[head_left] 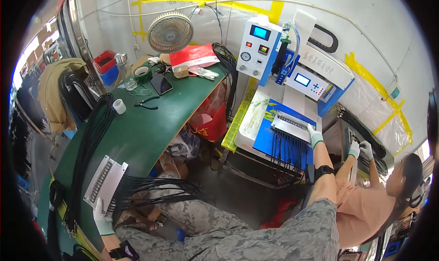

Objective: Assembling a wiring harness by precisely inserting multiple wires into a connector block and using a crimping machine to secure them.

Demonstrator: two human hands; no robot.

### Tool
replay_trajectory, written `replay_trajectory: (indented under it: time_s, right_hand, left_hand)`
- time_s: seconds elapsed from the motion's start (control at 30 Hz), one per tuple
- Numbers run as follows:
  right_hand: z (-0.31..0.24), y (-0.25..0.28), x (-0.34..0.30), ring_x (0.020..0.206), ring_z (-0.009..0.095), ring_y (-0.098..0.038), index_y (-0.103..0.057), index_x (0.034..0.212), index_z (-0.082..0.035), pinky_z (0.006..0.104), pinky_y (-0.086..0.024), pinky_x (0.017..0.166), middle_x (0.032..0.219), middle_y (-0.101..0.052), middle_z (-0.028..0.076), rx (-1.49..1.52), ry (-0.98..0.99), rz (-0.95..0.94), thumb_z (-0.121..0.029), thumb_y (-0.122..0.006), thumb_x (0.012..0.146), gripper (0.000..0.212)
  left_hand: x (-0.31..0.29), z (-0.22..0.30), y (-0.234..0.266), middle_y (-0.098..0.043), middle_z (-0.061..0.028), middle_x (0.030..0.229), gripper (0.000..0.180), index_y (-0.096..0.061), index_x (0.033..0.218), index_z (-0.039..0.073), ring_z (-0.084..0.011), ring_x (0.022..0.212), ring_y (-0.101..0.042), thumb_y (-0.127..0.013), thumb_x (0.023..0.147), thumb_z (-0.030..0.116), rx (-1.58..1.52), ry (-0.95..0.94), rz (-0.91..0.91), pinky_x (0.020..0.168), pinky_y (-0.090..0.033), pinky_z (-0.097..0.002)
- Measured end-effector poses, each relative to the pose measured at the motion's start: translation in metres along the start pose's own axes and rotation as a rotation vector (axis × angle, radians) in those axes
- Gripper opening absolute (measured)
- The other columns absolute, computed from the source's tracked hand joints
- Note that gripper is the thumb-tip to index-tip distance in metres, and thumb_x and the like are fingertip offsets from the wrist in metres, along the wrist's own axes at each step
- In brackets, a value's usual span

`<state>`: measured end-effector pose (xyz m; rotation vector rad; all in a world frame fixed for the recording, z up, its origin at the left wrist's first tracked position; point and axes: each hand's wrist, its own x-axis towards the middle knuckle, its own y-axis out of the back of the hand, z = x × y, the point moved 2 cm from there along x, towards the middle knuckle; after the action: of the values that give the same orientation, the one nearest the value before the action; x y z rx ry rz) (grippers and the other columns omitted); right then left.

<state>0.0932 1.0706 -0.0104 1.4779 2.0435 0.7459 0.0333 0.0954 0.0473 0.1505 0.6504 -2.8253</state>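
My left hand (103,219), in a white glove, grips the near end of a silver metal fixture plate (99,181) over the green table's edge. A row of small fittings runs along that plate, and a bunch of black cables (155,188) trails from it across my lap. My right hand (314,135), also gloved, has its fingers closed on the right end of a second silver fixture plate (292,126). That plate lies on the blue bed (265,139) of a benchtop machine (292,73), with its black cables (288,149) hanging toward me.
On the green table (151,119) are pliers (147,102), a phone (161,84), a white roll (119,106), tape (142,72) and a long cable bundle (89,146). A fan (170,32) stands behind. At right, a co-worker (370,192) handles parts with gloved hands. A red bag (212,119) sits between the benches.
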Motion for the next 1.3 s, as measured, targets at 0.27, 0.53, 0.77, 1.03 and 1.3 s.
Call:
replay_trajectory:
  time_s: [0.27,0.53,0.77,1.03,1.3]
  right_hand:
    - [-0.04,0.002,-0.067,0.105,0.029,-0.061,-0.059,0.125,0.005,0.0381,-0.049,0.087,0.118,-0.063,0.018,0.015,-0.117,-0.237,-0.066,-0.073,0.071,0.09]
    - [-0.019,0.013,-0.037,0.112,0.031,-0.061,-0.065,0.117,0.004,0.0373,-0.045,0.094,0.118,-0.064,0.025,-0.311,0.126,-0.145,-0.073,-0.058,0.078,0.087]
    - [-0.075,0.028,-0.09,0.114,0.037,-0.059,-0.068,0.115,-0.005,0.0419,-0.045,0.096,0.118,-0.064,0.022,-0.786,0.22,-0.154,-0.08,-0.037,0.081,0.088]
    - [-0.069,0.04,-0.106,0.108,0.033,-0.063,-0.069,0.113,-0.009,0.0396,-0.048,0.09,0.115,-0.067,0.018,-0.723,0.287,-0.114,-0.068,-0.042,0.088,0.07]
    - [0.128,0.109,-0.04,0.11,0.028,-0.06,-0.048,0.135,-0.003,0.0335,-0.046,0.096,0.121,-0.06,0.018,-0.394,0.491,-0.489,-0.025,-0.071,0.08,0.063]
  left_hand:
    - [-0.006,0.007,0.012,-0.062,-0.0106,0.122,0.039,-0.052,0.131,0.003,-0.0237,0.105,-0.064,-0.058,0.095,0.019,0.055,0.021,0.052,0.084,-0.056,-0.0384]
    - [0.009,-0.005,0.028,-0.06,-0.0122,0.123,0.039,-0.051,0.131,0.001,-0.0241,0.106,-0.063,-0.057,0.096,0.018,0.04,0.039,0.005,0.084,-0.057,-0.0384]
    - [0.003,0.002,0.02,-0.06,-0.0135,0.123,0.043,-0.05,0.131,-0.003,-0.0236,0.105,-0.063,-0.059,0.095,0.017,0.048,0.031,0.105,0.085,-0.058,-0.0353]
    - [0.002,0.005,0.019,-0.059,-0.0137,0.124,0.042,-0.05,0.131,-0.004,-0.0225,0.107,-0.062,-0.059,0.095,0.018,0.083,0.018,0.085,0.085,-0.058,-0.0351]
    - [0.001,0.003,-0.009,-0.059,-0.0154,0.125,0.042,-0.052,0.129,-0.005,-0.0247,0.109,-0.061,-0.06,0.095,0.019,0.069,0.067,0.064,0.091,-0.055,-0.037]
